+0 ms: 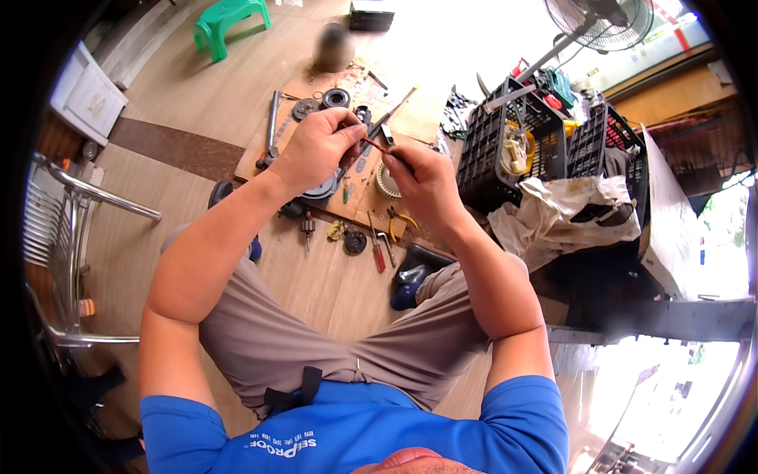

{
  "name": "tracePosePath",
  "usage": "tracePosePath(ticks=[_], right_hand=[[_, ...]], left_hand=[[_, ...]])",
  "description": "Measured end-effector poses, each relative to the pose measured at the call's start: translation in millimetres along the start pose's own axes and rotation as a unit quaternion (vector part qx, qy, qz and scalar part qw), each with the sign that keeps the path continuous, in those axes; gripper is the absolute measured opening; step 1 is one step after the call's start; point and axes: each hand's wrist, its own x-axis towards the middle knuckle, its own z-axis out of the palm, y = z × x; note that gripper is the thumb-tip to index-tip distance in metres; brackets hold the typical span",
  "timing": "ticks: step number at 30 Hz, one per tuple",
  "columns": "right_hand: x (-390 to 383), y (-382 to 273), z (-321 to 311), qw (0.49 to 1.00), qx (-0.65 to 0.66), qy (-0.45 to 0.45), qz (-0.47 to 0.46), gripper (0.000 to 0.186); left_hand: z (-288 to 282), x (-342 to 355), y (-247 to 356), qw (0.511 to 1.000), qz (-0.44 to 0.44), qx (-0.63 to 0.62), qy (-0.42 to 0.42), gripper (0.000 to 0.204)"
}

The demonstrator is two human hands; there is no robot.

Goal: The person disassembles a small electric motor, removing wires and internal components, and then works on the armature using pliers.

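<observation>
My left hand [320,150] is closed in a pinch, thumb against fingers, above a sheet of cardboard on the floor. Close by on its right, my right hand [424,183] is closed too. A thin, dark red piece like a wire or thin rod [376,145] runs between the fingertips of both hands; its exact kind cannot be made out. Beneath them on the cardboard [256,150] lie a dark ring-shaped part [335,98], a pale toothed ring [387,182] and a long metal bar [274,118]. My hands partly cover other round metal parts there.
Nearer me lie a red-handled screwdriver [379,257], yellow-handled pliers [403,224] and a small round black part [355,242]. Black plastic crates [482,150] stand at the right with a white cloth [553,217]. A metal chair [67,229] is at left, a green stool [225,24] farther off.
</observation>
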Motion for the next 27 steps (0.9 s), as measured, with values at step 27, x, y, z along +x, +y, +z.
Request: tracePosePath(ticks=[27], right_hand=[[-88, 339, -37, 0.788, -0.349, -0.029, 0.506, 0.034]], left_hand=[[-33, -11, -1, 0.778, -0.019, 0.6, -0.183, 0.029]])
